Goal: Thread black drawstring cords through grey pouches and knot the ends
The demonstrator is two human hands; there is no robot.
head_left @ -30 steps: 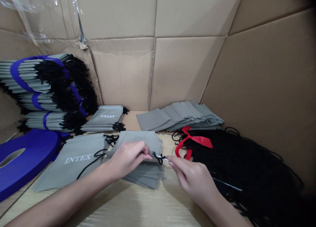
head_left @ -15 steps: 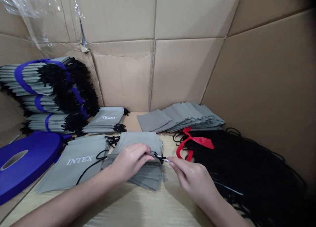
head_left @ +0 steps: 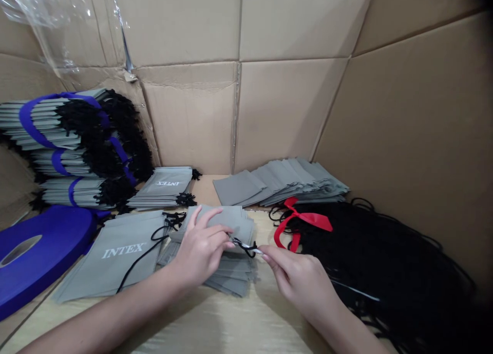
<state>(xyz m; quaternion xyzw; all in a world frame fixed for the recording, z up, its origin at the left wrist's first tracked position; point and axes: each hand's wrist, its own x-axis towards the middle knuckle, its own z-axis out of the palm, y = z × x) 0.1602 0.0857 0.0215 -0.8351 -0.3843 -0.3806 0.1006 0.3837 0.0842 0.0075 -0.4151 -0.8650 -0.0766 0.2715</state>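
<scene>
My left hand hovers over a stack of grey pouches, thumb and forefinger pinched at the corner of a grey drawstring pouch, the other fingers spread. Most of that pouch is hidden under the hand. In my right hand is a thin silvery threading rod; its tip points left at the pinched corner. Black cord loops around the rod between both hands. Another length of black cord trails from the pouch's left side across finished-looking pouches printed INTEX.
Purple-strapped pouch bundles rise at the left, behind a purple ribbon roll. A small INTEX stack and plain grey pouches lie at the back. Black cords with a red ribbon heap at right. Cardboard walls surround the table.
My left fingers have lifted and spread apart, while thumb and forefinger stay pinched near the rod. More of the cord and rod shows between the hands. The right hand has barely moved.
</scene>
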